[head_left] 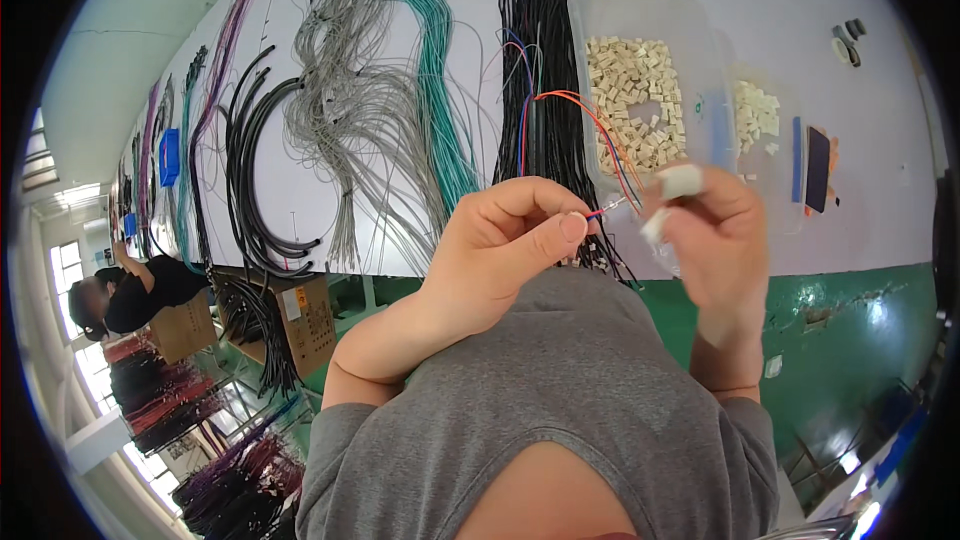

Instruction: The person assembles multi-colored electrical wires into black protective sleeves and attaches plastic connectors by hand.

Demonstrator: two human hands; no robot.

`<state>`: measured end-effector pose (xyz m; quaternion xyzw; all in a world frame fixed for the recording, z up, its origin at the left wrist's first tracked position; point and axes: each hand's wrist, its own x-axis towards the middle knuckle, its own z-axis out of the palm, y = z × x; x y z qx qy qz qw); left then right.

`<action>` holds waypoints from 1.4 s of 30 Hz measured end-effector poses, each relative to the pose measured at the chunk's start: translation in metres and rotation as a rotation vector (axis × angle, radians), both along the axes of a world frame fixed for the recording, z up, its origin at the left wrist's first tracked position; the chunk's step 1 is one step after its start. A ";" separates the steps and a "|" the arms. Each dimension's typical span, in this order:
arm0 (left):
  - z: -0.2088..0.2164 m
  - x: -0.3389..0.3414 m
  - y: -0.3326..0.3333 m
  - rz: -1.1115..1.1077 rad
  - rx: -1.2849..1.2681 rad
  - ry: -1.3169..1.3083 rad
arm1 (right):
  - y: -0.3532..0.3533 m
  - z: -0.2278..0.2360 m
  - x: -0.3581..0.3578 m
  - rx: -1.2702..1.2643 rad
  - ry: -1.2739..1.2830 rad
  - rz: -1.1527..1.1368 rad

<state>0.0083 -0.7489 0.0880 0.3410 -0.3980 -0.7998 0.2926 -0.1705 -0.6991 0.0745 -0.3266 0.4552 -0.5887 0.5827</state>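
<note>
My left hand (510,245) is closed in a pinch, holding thin wires (594,215) in red and blue between thumb and forefinger. Small shiny metal ends stick out from the pinch toward the right. Just beyond them is my right hand (715,235), smeared by motion, with white wrappings (682,181) on its thumb and a finger. Whether its fingers hold anything cannot be made out. Orange and red wires (590,105) arc from a black cable bundle (540,40) down toward the right fingertips. Something clear hangs blurred below them.
A clear plastic bin (700,25) of cream connector housings (635,100) stands beyond my hands, with more loose housings (757,115) to its right. Grey wires (350,70), teal wires (440,70) and black tubes (250,170) cover the left. A person (140,290) is at far left.
</note>
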 end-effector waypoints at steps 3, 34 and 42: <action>-0.001 0.002 -0.003 -0.089 -0.085 0.005 | -0.003 0.006 0.017 -0.068 -0.051 0.017; -0.009 0.016 0.009 0.176 -0.457 -0.053 | -0.003 -0.011 0.040 -0.147 -0.367 -0.031; -0.008 0.016 0.009 0.237 -0.459 -0.033 | 0.001 -0.006 0.039 -0.053 -0.452 0.060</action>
